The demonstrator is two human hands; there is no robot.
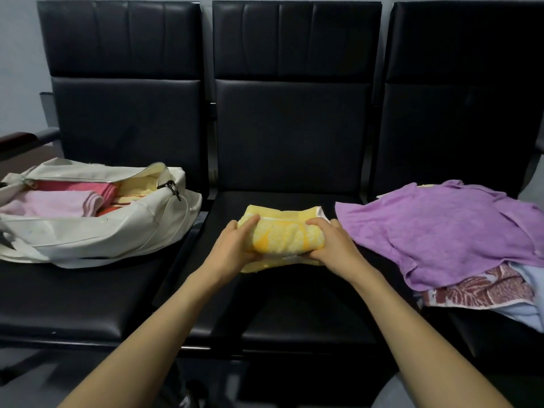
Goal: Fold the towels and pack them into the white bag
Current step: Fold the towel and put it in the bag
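Yellow towel lies folded on the middle seat. My left hand and right hand each grip one end of it. I think the folding is almost done, and next I must carry it left into the bag, beside the pink towels. The bag is quite full, so it needs pressing in. The purple towel waits on the right.
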